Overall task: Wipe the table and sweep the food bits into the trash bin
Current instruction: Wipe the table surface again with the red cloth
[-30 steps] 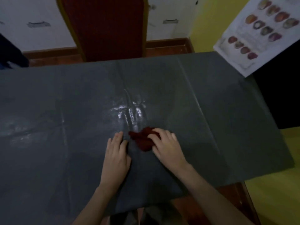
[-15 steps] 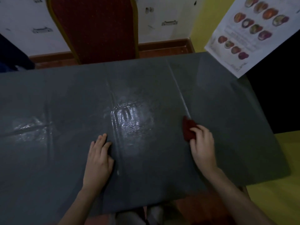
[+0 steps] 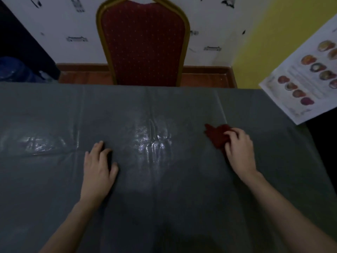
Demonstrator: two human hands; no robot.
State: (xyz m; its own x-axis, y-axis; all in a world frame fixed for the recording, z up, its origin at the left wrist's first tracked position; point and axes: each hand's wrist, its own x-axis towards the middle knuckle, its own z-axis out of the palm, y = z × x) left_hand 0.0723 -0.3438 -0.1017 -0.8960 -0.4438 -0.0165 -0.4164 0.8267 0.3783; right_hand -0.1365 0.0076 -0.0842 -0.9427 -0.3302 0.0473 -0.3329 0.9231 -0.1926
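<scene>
Bare table (image 3: 164,198) between hands

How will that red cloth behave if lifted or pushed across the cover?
Likely floppy: the red cloth lies bunched and irregular under the right hand. Probably light, since curled fingers alone gather it. It may slide easily, as the grey table cover looks glossy.
</scene>
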